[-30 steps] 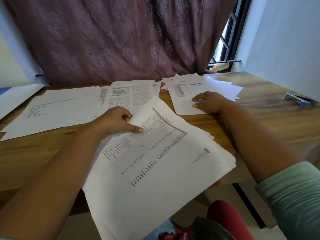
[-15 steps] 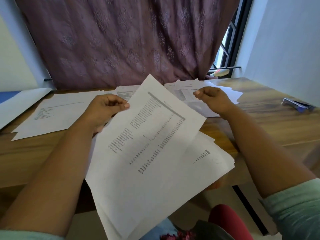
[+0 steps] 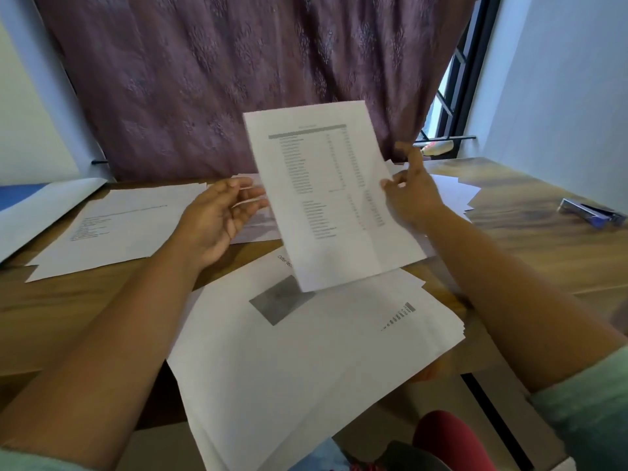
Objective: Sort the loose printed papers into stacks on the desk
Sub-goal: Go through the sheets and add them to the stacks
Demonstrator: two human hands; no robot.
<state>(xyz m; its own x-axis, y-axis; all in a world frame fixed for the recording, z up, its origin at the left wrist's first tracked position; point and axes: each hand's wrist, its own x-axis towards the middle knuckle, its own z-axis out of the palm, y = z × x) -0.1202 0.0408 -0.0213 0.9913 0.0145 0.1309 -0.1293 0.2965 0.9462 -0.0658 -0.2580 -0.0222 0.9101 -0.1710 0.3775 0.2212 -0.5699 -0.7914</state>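
Note:
A printed sheet with a table of figures (image 3: 326, 198) is lifted upright above the desk. My right hand (image 3: 413, 195) pinches its right edge between thumb and fingers. My left hand (image 3: 221, 215) hovers just left of the sheet, fingers relaxed and spread, holding nothing. Below lies the loose pile of papers (image 3: 306, 362), overhanging the desk's near edge; its top page shows a grey picture. Farther back are a left stack (image 3: 119, 226), a middle stack (image 3: 255, 226) partly hidden by my left hand, and a right stack (image 3: 458, 195) behind my right hand.
The wooden desk (image 3: 530, 260) runs to a white wall on the right. A blue stapler (image 3: 591, 212) lies at the far right. A large white sheet over something blue (image 3: 37, 205) sits at the far left. A purple curtain (image 3: 255, 79) hangs behind the desk.
The table sheet has risen off the loose pile and turned upright. My right hand left the right stack and took its right edge. My left hand let go and opened.

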